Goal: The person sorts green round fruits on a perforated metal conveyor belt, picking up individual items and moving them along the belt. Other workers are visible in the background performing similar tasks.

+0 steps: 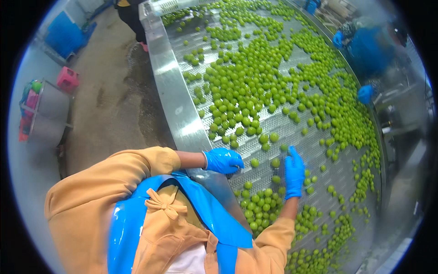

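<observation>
Many round green fruits point(236, 82) lie on a perforated metal conveyor bed point(297, 133). My left hand point(224, 161), in a blue glove, is over the near left edge of the bed, its fingers curled down. Whether anything is inside those fingers is hidden. Farther right, my right hand point(295, 173), also blue-gloved, reaches over the bed with its fingers extended and no fruit visibly gripped. A single fruit point(284, 147) lies beside its fingertips, and another fruit point(275, 162) is between my two hands. Below them, a cluster of fruits point(261, 205) sits close to my right forearm.
A smooth steel side rail point(176, 85) borders the bed on the left. Across the bed, a co-worker in a blue apron point(371, 51) has gloved hands at the far rail. Another person point(131, 20) stands on the wet floor. A pink stool point(67, 79) and metal cart point(51, 114) stand left.
</observation>
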`<state>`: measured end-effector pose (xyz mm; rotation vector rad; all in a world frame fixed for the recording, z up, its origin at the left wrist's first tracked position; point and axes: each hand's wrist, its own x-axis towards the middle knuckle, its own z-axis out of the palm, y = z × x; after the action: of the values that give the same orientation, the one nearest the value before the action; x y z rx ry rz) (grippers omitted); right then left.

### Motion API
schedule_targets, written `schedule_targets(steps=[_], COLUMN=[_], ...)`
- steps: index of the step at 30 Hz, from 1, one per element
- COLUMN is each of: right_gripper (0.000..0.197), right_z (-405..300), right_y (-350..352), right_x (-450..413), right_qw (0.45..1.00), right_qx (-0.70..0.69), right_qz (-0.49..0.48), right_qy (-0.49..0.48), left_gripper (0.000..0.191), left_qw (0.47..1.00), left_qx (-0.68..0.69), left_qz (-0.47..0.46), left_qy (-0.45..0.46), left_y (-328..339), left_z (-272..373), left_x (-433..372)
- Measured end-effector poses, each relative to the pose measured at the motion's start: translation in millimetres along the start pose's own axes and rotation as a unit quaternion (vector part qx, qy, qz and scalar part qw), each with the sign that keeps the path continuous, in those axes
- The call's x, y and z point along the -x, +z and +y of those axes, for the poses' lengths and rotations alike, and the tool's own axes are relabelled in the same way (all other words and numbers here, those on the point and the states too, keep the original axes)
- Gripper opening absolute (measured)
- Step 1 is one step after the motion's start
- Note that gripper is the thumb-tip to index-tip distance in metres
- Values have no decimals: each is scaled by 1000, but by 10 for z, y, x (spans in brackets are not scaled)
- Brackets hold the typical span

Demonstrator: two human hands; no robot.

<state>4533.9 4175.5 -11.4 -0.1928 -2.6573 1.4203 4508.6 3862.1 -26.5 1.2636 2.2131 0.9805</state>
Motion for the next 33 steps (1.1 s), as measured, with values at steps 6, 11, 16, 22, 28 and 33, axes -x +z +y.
schedule_targets(steps=[6, 11, 16, 22, 28, 33], right_gripper=[39, 51, 54, 36, 36, 42], right_z=[-712, -438, -486, -1010, -1029, -1160], right_y=[553, 320, 358, 1299, 1442, 1628], right_x=[1571, 1621, 1502, 1830, 1978, 2172], right_qw=[953, 978, 968, 934, 947, 905], right_qx=[-94, 119, 121, 290, 272, 346], right_qz=[-285, -59, 175, -70, 144, 222], right_qy=[39, 164, 131, 196, 96, 109], left_gripper=[25, 29, 30, 31, 35, 28], left_qw=[989, 972, 974, 956, 977, 998], left_qx=[-38, -67, 10, 123, 112, -8], left_qz=[-145, -227, -228, -264, -170, 53], left_qy=[-9, 12, -6, 33, 57, 17], left_y=[33, 26, 100, 169, -270, -1319], left_z=[128, 111, 19, 98, -270, -1072], left_x=[-144, -304, -357, -354, -727, -1734])
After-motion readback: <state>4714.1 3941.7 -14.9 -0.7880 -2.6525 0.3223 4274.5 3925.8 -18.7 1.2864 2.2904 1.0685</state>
